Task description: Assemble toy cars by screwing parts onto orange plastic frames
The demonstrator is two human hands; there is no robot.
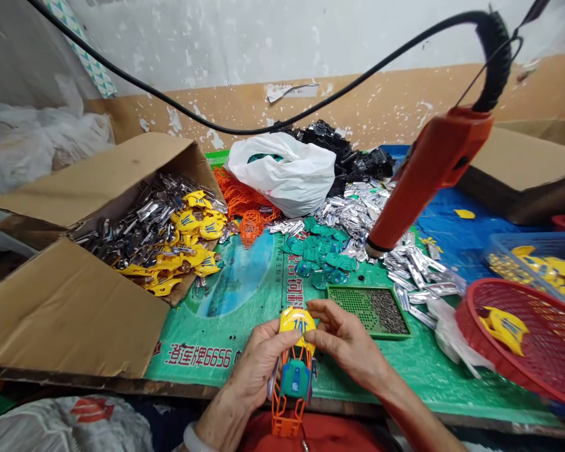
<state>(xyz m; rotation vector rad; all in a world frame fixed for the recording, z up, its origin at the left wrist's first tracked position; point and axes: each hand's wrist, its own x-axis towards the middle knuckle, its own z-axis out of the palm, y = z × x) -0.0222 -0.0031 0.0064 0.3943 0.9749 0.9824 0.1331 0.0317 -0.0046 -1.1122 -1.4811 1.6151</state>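
A toy car body is held upright in front of me, low in the middle of the head view. It has a yellow front piece, a green middle part and an orange lattice frame at the near end. My left hand wraps around its left side, thumb lying on the yellow piece. From the right, my right hand grips the edge of that yellow piece between thumb and curled fingers. A green tray of small screws lies just beyond my right hand.
A red electric screwdriver hangs from a black cable at right. A cardboard box of yellow and chromed parts opens at left. Green parts, silvery strips and a white bag lie beyond. A red basket stands right.
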